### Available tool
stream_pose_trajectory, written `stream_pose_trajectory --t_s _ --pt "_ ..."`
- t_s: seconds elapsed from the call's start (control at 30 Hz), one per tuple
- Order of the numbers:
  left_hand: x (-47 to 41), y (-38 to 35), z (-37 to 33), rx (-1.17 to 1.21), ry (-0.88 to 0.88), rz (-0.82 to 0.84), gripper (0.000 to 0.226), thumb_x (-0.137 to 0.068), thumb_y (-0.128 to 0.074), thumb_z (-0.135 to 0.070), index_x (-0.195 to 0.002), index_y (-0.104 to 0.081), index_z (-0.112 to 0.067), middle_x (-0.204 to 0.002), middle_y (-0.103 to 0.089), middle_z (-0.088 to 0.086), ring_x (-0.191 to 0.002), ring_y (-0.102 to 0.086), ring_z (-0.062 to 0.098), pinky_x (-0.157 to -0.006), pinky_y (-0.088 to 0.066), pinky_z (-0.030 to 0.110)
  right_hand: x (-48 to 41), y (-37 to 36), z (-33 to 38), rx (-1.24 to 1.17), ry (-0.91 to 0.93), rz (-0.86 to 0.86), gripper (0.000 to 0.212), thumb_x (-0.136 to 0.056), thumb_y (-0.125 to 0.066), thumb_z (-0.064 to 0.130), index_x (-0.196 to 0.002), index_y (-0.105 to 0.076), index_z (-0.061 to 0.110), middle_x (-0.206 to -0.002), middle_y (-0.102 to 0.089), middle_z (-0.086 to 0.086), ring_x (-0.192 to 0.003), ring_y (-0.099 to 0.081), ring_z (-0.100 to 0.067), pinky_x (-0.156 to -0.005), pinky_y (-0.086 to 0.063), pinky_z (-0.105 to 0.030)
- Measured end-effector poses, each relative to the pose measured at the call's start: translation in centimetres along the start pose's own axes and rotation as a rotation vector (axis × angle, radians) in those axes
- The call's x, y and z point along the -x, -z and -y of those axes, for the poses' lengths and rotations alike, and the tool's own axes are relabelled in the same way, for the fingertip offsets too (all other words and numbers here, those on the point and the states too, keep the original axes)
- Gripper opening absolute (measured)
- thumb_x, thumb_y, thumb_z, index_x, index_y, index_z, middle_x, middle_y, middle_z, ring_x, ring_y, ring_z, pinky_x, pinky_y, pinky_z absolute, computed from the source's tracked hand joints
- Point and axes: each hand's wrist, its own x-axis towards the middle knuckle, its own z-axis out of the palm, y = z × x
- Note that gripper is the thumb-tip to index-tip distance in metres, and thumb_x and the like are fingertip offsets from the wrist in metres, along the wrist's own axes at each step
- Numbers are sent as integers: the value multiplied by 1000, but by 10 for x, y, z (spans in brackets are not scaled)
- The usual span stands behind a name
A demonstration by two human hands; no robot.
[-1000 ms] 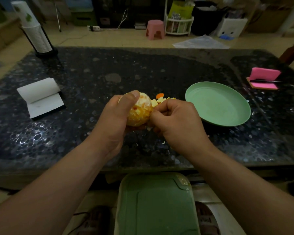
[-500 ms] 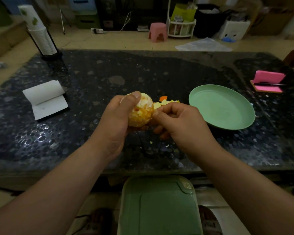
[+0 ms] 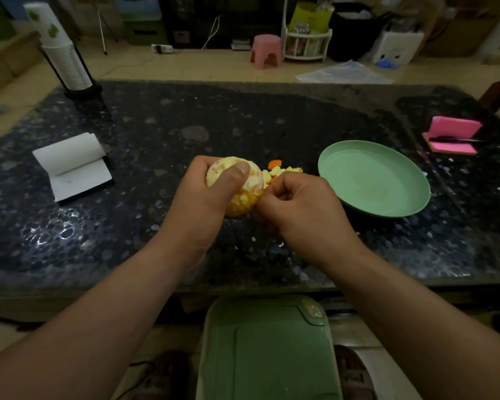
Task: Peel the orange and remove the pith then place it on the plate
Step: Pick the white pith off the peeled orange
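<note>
Plate [image 3: 373,180] sits on speckled table [image 3: 243,116], stool [image 3: 266,50] beyond.

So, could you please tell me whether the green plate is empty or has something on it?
Empty. The green plate shows only its bare inside, and the orange is gripped in the left hand, left of it.

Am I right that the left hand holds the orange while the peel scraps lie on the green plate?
Not quite: the head view shows the peel scraps on the table, beside the green plate. The left hand does hold the orange.
</note>
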Motion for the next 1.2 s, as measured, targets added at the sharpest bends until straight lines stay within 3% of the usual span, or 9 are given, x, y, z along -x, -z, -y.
stream_pose_trajectory --t_s 0.1,0.23,0.4,0.57,0.77,0.9,1.0,1.1,1.2 --pt "1 0 -2 54 47 -1 47 -84 -70 -52 -118 -64 -19 -111 -75 7 -94 -75 22 -72 -61 36 -1 -2 -2 -47 -5 -9 14 -85 -75 18 -74 -67 15 -58 -64 0 -51 -53 -11 -56 -50 -38" --pt "2 -1 -8 167 128 -4 45 -95 -66 -46 -124 -65 -11 -106 -75 7 -88 -74 19 -66 -60 33 -1 0 0 -84 14 -3 11 -86 -74 14 -77 -68 13 -56 -59 2 -50 -49 -8 -53 -44 -32" --pt "4 -1 -16 286 213 52 27 -106 -53 -38 -110 -70 -17 -96 -77 4 -80 -73 16 -62 -61 32 -1 3 -1 -151 28 19 7 -88 -72 11 -81 -70 9 -63 -62 -12 -57 -50 -12 -55 -42 -31" --pt "6 -2 -21 361 259 74 29 -107 -50 -39 -103 -70 -18 -91 -77 4 -77 -72 17 -61 -60 30 -1 3 -1 -202 37 27 8 -90 -71 10 -82 -69 9 -63 -60 -3 -57 -50 -12 -53 -43 -28" --pt "5 -1 -20 428 301 75 36 -104 -52 -44 -117 -68 -14 -99 -76 9 -79 -73 20 -59 -60 31 -3 3 -1 -229 50 33 10 -91 -72 10 -82 -69 11 -63 -60 -1 -59 -51 -11 -54 -44 -24" --pt "5 0 -20 465 310 76 33 -103 -53 -44 -111 -68 -16 -96 -76 8 -77 -74 20 -57 -59 31 -2 3 0 -252 53 41 9 -91 -72 9 -82 -69 9 -62 -58 1 -57 -50 -8 -53 -43 -20" --pt "5 0 -20 485 324 81 45 -101 -56 -46 -130 -64 -13 -104 -75 11 -80 -74 22 -58 -59 31 -2 4 1 -270 59 43 10 -91 -72 8 -82 -68 8 -58 -57 5 -53 -50 -3 -52 -42 -16" --pt "5 1 -20 501 332 87 47 -102 -55 -47 -134 -61 -14 -105 -75 12 -79 -74 24 -55 -58 31 -3 3 1 -260 67 37 14 -92 -72 9 -79 -67 12 -55 -57 10 -53 -50 -4 -56 -46 -23" --pt "5 2 -21 503 339 95 42 -102 -54 -48 -123 -65 -13 -102 -77 11 -78 -74 24 -55 -58 29 -3 3 0 -257 66 31 15 -91 -73 11 -78 -67 15 -54 -56 12 -53 -48 -6 -57 -47 -28"
